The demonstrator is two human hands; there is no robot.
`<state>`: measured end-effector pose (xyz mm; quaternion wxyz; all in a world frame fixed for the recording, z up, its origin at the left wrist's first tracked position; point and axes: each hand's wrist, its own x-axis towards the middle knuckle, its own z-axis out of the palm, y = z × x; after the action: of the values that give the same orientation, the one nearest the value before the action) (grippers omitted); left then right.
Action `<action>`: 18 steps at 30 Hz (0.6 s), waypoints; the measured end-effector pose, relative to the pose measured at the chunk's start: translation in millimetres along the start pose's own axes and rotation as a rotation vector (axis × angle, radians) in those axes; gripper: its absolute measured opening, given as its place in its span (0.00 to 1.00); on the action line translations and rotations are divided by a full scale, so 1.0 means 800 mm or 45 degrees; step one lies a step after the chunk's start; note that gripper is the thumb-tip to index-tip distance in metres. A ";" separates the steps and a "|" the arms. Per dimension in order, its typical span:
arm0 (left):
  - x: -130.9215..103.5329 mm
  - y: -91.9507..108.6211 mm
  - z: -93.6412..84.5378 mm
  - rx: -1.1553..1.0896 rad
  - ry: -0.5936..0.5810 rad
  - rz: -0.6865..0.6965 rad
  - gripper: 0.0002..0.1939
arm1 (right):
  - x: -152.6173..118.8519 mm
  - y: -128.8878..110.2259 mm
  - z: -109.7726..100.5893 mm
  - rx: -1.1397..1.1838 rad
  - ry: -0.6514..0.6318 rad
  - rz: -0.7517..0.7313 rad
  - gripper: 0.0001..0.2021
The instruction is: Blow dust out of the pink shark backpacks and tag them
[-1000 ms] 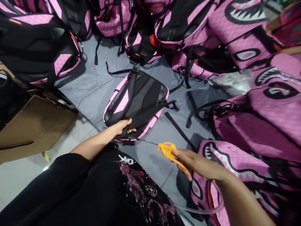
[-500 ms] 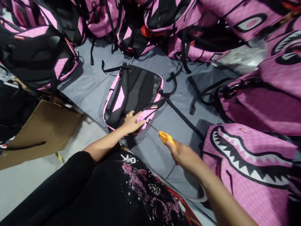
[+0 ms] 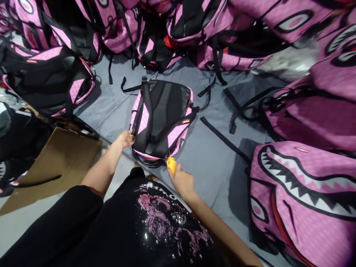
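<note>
A black and pink backpack (image 3: pixel 160 111) lies on the grey cloth with its padded back and shoulder straps facing up. At its lower left side, my left hand (image 3: pixel 126 138) has its fingers curled against the edge, closed on the bag's side. My right hand (image 3: pixel 182 181) is closed around a yellow-handled tool (image 3: pixel 171 164). The tool points at the backpack's lower right corner; its thin tip is hard to make out against the bag.
More pink and black backpacks crowd the far side, with one black-backed bag (image 3: pixel 47 78) at the left. A pink shark-mouth backpack (image 3: pixel 303 193) stands at the right. Loose straps (image 3: pixel 225 139) trail over the grey cloth (image 3: pixel 211 167). A cardboard flap (image 3: pixel 61 159) juts out at the lower left.
My left hand has moved off the backpack's lower back to its left side. My right hand has brought the yellow tool left and inward to the bag's lower corner. The view has shifted slightly.
</note>
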<state>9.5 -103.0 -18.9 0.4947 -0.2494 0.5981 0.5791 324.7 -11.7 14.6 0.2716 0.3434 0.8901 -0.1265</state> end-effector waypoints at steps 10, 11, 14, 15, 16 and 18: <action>0.019 -0.006 0.006 -0.206 -0.179 -0.212 0.14 | 0.051 -0.009 0.027 0.079 0.157 0.350 0.23; 0.021 -0.010 0.010 -0.212 -0.183 -0.205 0.14 | 0.055 -0.006 0.031 0.094 0.142 0.337 0.23; 0.023 -0.020 0.020 -0.292 -0.226 -0.172 0.14 | 0.062 0.004 0.037 0.084 0.099 0.226 0.22; 0.024 -0.021 0.022 -0.338 -0.256 -0.159 0.15 | 0.064 0.008 0.037 0.072 0.101 0.204 0.22; 0.026 -0.023 0.025 -0.387 -0.296 -0.146 0.16 | 0.066 0.012 0.037 0.063 0.103 0.192 0.22; 0.031 -0.024 0.028 -0.455 -0.406 -0.135 0.19 | 0.070 0.018 0.033 0.060 0.098 0.194 0.22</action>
<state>23.7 -79.4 -45.7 0.5607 -0.2695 0.3865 0.6809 310.7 18.0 -39.7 0.2378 0.4211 0.8680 -0.1132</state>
